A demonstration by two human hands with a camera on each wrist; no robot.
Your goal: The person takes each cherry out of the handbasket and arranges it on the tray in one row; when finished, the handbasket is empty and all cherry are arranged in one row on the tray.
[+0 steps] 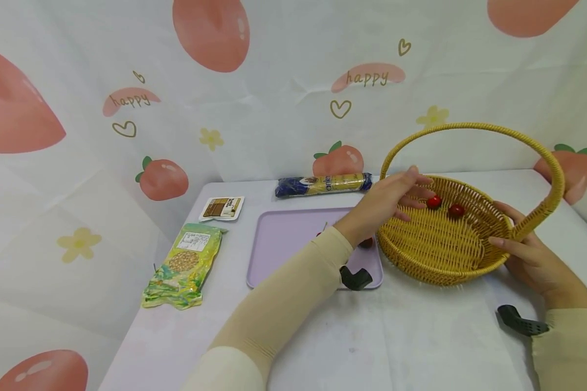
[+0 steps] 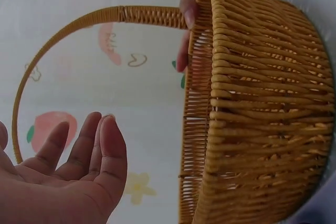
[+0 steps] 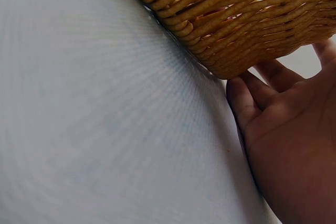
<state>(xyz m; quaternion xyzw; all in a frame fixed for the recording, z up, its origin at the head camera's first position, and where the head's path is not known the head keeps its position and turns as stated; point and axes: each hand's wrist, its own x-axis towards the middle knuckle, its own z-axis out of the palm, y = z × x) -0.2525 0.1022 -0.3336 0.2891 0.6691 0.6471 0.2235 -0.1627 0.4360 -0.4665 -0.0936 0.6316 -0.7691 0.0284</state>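
Observation:
A yellow wicker basket point(image 1: 440, 271) with a tall arched handle stands at the right of the table. Two round red fruits, apparently cherries point(image 1: 434, 202), lie inside it. My left hand point(image 1: 391, 201) hovers above the basket's left side, fingers spread and loosely bent, holding nothing. In the left wrist view that hand point(image 2: 79, 171) is apart from the wicker wall. My right hand point(image 1: 533, 255) holds the basket's right rim, thumb over the edge; in the right wrist view its fingers point(image 3: 262, 85) lie against the outer wall. More dark red cherries point(image 1: 366, 243) sit on a lilac tray point(image 1: 283, 239), partly hidden by my left arm.
Behind the tray lies a long blue and yellow packet point(image 1: 323, 184). A green and yellow bag point(image 1: 183, 266) rests near the table's left edge, with a small white and brown packet point(image 1: 222, 208) beyond it. A patterned curtain point(image 1: 274, 108) hangs behind the table.

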